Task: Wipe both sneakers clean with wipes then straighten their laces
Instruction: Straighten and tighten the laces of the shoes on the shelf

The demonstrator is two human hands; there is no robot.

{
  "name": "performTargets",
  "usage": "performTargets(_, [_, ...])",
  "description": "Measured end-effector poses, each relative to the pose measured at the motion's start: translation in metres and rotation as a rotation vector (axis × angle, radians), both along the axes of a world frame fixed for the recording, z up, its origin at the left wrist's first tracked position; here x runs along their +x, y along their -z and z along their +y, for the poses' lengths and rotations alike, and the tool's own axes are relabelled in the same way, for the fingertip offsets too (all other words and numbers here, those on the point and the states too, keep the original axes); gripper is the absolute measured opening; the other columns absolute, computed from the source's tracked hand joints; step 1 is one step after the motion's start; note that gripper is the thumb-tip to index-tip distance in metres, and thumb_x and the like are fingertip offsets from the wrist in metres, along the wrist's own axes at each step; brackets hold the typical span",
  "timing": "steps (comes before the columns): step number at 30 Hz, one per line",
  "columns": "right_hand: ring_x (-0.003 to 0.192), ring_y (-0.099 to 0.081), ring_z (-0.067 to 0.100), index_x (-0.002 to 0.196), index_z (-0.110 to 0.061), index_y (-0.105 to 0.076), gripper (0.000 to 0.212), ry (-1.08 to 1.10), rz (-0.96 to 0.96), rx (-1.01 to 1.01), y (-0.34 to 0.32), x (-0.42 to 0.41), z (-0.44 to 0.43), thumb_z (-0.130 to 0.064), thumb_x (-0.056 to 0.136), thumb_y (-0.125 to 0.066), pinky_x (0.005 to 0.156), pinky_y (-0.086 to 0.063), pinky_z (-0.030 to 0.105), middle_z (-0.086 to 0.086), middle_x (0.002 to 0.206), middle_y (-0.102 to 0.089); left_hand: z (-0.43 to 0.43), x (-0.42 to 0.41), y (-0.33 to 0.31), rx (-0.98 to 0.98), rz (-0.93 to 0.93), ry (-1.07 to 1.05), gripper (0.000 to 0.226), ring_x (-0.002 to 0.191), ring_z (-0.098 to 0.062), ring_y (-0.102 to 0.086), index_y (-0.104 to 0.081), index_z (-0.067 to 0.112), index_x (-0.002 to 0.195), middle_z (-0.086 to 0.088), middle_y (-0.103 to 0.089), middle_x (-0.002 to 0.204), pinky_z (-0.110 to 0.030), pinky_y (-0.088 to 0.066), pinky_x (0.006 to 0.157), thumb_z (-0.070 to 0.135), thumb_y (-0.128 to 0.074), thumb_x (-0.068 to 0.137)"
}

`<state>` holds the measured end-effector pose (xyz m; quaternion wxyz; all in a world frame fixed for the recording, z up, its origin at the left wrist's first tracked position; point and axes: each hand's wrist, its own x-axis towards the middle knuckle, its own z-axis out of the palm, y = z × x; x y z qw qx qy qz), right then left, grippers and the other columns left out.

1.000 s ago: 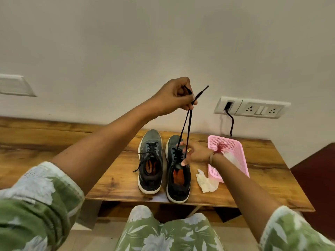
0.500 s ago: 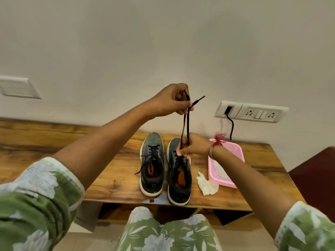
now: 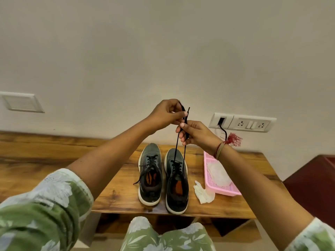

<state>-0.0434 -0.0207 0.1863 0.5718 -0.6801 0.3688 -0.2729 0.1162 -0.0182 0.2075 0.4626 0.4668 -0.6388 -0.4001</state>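
Note:
Two grey-and-black sneakers stand side by side on the wooden table [image 3: 54, 160], toes toward the wall. The left sneaker [image 3: 150, 173] has loose laces trailing off its side. From the right sneaker [image 3: 176, 182], two black lace strands [image 3: 184, 154] run straight up, pulled taut. My left hand [image 3: 166, 115] pinches the lace ends high above the shoes. Just below and to the right, my right hand [image 3: 196, 134] grips the same strands, touching the left hand.
A pink mesh basket [image 3: 226, 191] with a white wipe inside sits right of the shoes. A crumpled used wipe [image 3: 204, 193] lies between basket and right sneaker. A wall socket panel [image 3: 243, 125] with a black cable is behind. My knees are below the table edge.
My right hand has slid up the laces from the sneaker's tongue to meet my left hand. My left hand has dropped lower in view as the camera tilted up.

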Motion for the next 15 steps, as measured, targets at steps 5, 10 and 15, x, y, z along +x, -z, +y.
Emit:
performTargets(5, [0.061, -0.053, 0.010, 0.089, -0.006, -0.060, 0.028, 0.090, -0.016, -0.054, 0.002, -0.005, 0.001, -0.019, 0.101, -0.038, 0.056, -0.047, 0.022, 0.003, 0.069, -0.056, 0.010, -0.007, 0.021, 0.096, 0.250, -0.174, 0.025, 0.088, -0.015, -0.067, -0.059, 0.008, 0.116, -0.004, -0.065, 0.101, -0.027, -0.055, 0.078, 0.014, -0.061, 0.092])
performTargets(10, [0.062, -0.054, 0.010, 0.086, -0.008, -0.060, 0.028, 0.121, 0.022, -0.097, 0.001, -0.005, 0.002, -0.019, 0.101, -0.039, 0.055, -0.046, 0.021, 0.003, 0.069, -0.055, 0.021, -0.008, 0.050, 0.190, -0.045, -0.006, 0.011, 0.086, -0.011, -0.062, -0.064, 0.009, 0.101, -0.005, -0.066, 0.093, -0.017, -0.047, 0.068, 0.005, -0.057, 0.093])
performTargets(15, [0.070, -0.054, 0.012, 0.081, -0.010, -0.061, 0.029, 0.182, 0.082, -0.169, 0.001, -0.008, 0.002, -0.021, 0.100, -0.042, 0.055, -0.045, 0.019, 0.003, 0.073, -0.056, 0.019, -0.014, 0.048, 0.105, -0.100, 0.039, 0.010, 0.072, 0.007, -0.062, -0.070, 0.014, 0.090, 0.006, -0.069, 0.081, -0.007, -0.042, 0.063, 0.010, -0.060, 0.092])
